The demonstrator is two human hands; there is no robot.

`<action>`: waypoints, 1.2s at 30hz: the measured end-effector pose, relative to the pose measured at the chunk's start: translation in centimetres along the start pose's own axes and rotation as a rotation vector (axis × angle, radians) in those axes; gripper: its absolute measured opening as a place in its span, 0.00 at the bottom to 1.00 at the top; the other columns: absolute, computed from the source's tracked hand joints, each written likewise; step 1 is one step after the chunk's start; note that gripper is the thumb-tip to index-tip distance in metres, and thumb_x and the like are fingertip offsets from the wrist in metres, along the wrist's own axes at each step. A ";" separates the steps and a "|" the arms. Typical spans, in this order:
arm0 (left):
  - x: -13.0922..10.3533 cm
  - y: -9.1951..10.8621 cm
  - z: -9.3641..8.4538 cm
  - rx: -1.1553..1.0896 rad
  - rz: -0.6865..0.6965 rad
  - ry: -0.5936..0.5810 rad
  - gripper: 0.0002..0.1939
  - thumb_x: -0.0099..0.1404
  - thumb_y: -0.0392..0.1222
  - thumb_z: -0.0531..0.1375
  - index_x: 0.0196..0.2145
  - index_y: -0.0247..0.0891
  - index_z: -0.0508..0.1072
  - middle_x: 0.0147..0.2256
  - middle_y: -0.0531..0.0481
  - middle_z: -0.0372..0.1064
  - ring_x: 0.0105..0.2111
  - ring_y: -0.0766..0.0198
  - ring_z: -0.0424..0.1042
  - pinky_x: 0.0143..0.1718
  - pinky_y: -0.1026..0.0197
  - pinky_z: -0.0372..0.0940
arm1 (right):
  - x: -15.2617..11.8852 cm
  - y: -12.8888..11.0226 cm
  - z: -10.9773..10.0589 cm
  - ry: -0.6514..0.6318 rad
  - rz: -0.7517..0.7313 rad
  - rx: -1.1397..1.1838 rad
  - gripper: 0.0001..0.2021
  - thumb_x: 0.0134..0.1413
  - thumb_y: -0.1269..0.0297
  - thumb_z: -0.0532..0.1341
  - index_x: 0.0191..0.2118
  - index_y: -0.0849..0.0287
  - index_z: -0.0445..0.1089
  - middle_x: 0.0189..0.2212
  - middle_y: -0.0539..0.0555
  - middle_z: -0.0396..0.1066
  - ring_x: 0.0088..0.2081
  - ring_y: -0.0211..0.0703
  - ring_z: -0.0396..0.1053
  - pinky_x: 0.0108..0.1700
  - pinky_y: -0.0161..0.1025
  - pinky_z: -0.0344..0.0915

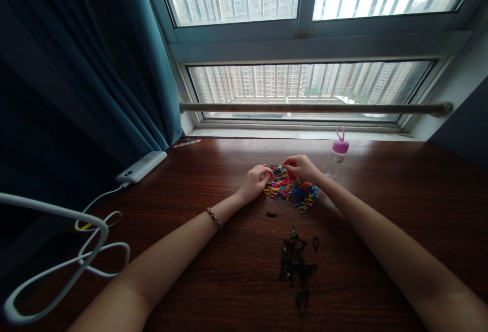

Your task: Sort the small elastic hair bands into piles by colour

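Curling in, the left hand (256,183) is at the left side of the bright loops (293,189) on the table (229,281); the right hand (301,167) curls at their far side. I cannot tell if either holds any. Black loops (295,266) lie nearer.

A brown table (229,271) bears colourful bands (292,189), black bands (293,267), a bottle (338,158).

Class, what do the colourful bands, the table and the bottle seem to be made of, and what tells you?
Colourful bands: perhaps rubber, from the thin, curled loops; finish too small to judge.
Table: glossy dark wood or veneer, from the grain streaks and window sheen.
Bottle: clear plastic or glass; the table shows through.
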State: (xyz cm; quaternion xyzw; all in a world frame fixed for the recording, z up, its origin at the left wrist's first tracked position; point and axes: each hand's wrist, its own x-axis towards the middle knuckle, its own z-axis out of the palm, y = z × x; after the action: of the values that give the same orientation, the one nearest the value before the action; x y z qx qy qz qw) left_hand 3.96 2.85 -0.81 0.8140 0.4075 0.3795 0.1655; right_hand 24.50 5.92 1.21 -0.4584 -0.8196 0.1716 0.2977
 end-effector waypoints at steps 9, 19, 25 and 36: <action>-0.3 0.4 0.3 0.229 -0.091 -0.174 0.14 0.62 0.38 0.51 0.44 0.49 0.68 0.51 0.53 0.63 0.57 0.53 0.50 0.53 0.34 0.41 | -0.2 -1.1 -0.1 0.064 -0.089 -0.054 0.08 0.48 0.69 0.56 0.32 0.61 0.74 0.27 0.52 0.73 0.29 0.37 0.67 0.34 0.31 0.59; -0.3 0.4 0.1 0.250 -0.173 -0.106 0.14 0.62 0.36 0.48 0.39 0.44 0.71 0.46 0.50 0.68 0.53 0.55 0.58 0.52 0.35 0.44 | -0.6 -2.0 1.3 -0.125 -0.159 -0.203 0.12 0.50 0.73 0.54 0.36 0.58 0.74 0.29 0.53 0.74 0.31 0.39 0.67 0.35 0.33 0.58; -0.3 0.4 0.1 0.244 -0.160 -0.074 0.13 0.61 0.34 0.49 0.37 0.42 0.72 0.45 0.49 0.68 0.52 0.55 0.58 0.53 0.40 0.49 | -0.4 -1.2 1.6 -0.132 -0.164 -0.208 0.17 0.48 0.77 0.52 0.40 0.56 0.73 0.34 0.54 0.72 0.37 0.41 0.66 0.40 0.34 0.59; -0.4 0.3 0.5 0.281 -0.117 -0.174 0.17 0.61 0.32 0.47 0.43 0.45 0.68 0.51 0.49 0.62 0.57 0.53 0.51 0.52 0.32 0.41 | -0.1 -1.0 1.8 -0.168 -0.254 -0.127 0.19 0.43 0.81 0.51 0.35 0.57 0.74 0.37 0.52 0.73 0.40 0.41 0.68 0.47 0.39 0.56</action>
State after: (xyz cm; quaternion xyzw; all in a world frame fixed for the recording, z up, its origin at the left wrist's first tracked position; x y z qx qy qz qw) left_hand 4.35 2.33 -1.12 0.8338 0.4873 0.2364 0.1064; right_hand 22.72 5.26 0.35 -0.3530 -0.9022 0.1181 0.2179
